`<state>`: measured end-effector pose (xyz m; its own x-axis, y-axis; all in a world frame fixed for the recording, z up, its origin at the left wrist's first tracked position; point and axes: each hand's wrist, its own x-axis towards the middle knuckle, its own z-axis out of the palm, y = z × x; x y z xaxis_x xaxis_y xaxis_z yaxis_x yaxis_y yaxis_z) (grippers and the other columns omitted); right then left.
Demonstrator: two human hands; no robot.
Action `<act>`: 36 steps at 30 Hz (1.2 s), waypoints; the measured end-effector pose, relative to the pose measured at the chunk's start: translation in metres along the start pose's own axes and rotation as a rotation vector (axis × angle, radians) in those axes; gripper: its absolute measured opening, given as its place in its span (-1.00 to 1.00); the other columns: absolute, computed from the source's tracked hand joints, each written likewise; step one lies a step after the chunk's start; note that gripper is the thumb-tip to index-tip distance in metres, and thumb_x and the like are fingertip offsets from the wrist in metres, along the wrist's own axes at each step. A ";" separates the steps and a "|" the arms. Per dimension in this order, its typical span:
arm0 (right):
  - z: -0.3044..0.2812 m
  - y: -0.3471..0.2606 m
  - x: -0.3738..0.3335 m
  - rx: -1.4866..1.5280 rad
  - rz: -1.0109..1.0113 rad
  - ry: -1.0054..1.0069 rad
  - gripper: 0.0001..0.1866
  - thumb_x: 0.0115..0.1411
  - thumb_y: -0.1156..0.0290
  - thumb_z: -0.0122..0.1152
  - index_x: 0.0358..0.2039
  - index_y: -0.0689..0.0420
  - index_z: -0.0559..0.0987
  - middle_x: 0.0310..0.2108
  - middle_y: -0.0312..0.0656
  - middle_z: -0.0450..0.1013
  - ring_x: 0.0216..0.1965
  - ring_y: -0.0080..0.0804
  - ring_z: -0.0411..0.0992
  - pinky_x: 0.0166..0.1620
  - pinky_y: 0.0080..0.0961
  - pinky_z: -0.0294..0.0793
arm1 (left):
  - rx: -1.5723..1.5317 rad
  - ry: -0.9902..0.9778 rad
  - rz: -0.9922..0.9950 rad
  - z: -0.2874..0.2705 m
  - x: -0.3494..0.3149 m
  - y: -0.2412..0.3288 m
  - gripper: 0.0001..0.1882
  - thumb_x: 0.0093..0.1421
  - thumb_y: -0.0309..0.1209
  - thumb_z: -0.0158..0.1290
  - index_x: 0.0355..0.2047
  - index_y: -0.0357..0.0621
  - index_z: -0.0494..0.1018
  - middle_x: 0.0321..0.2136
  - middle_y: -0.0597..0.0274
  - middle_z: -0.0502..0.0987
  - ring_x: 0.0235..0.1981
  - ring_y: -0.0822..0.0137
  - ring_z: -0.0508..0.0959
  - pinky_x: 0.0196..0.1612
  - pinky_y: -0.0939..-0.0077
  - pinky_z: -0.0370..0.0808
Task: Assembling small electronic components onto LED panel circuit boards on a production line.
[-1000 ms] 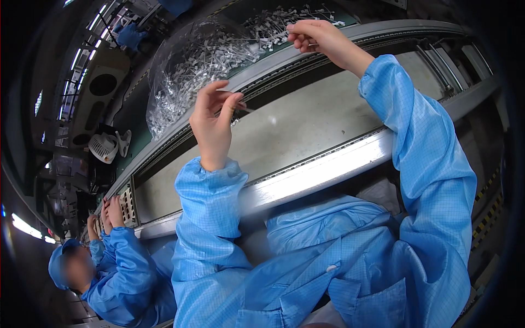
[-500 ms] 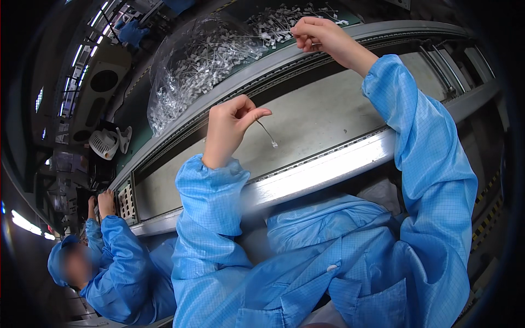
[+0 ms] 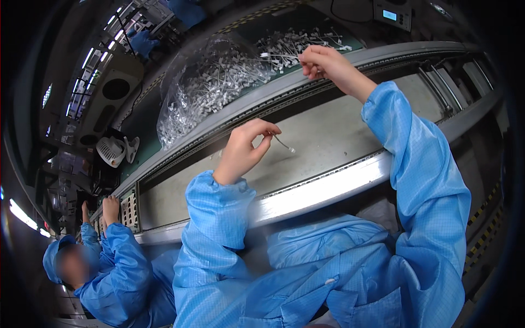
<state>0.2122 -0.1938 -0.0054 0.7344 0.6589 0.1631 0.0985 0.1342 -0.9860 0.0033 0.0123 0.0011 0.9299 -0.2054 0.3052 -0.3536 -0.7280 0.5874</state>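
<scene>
My left hand (image 3: 245, 152) is over the conveyor belt, its fingers pinched on a short thin cable (image 3: 284, 144). The cable slants down to the right and ends in a small, clear-looking connector. Farther off to the right, my right hand (image 3: 331, 68) is above the conveyor's far rail. Its fingertips grip a white cable (image 3: 281, 56), whose white connector end points left over a loose pile of similar cables (image 3: 322, 39). Just left of that pile lies a clear plastic bag (image 3: 178, 90) full of white-ended cables.
The conveyor's near metal rail (image 3: 322, 182) runs between my body and the belt (image 3: 328, 131). A white fan (image 3: 112, 151) stands at the left of the green bench. Farther left, a co-worker (image 3: 117, 279) in blue has hands at the line. A device with a lit screen (image 3: 389, 15) sits at the back right.
The whole view has shifted, so the scene sits lower. The left cable has swung from hanging steeply to slanting right. A white cable now shows clearly, sticking out leftward from my right fingertips.
</scene>
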 end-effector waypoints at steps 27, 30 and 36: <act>0.005 -0.002 -0.001 -0.037 0.056 -0.042 -0.72 0.31 0.11 0.15 -0.45 0.01 0.50 -0.46 -0.42 0.47 -0.44 -0.71 0.41 -0.25 -0.67 0.38 | 0.043 0.392 0.107 -0.004 0.000 0.010 -0.82 0.18 -0.61 0.14 -0.19 -0.27 0.55 -0.30 0.11 0.63 -0.29 0.30 0.64 -0.19 0.51 0.55; 0.005 -0.005 -0.003 -0.010 0.010 0.020 -0.72 0.31 0.11 0.15 -0.45 -0.01 0.49 -0.46 -0.42 0.47 -0.44 -0.71 0.41 -0.24 -0.67 0.38 | 0.061 0.599 0.061 -0.005 0.002 0.012 -0.87 0.20 -0.59 0.15 -0.21 -0.28 0.55 -0.33 0.13 0.64 -0.31 0.32 0.63 -0.22 0.53 0.52; 0.005 -0.003 0.000 -0.014 -0.017 0.026 -0.74 0.31 0.13 0.15 -0.43 0.01 0.49 -0.44 -0.40 0.48 -0.42 -0.70 0.40 -0.23 -0.66 0.39 | 0.029 0.463 -0.227 -0.005 -0.001 -0.010 -0.89 0.21 -0.51 0.18 -0.28 -0.28 0.54 -0.41 0.15 0.64 -0.36 0.34 0.63 -0.27 0.52 0.50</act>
<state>0.2083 -0.1909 -0.0025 0.7496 0.6372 0.1794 0.1204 0.1354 -0.9835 0.0058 0.0231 -0.0013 0.8381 0.2667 0.4759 -0.1386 -0.7396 0.6586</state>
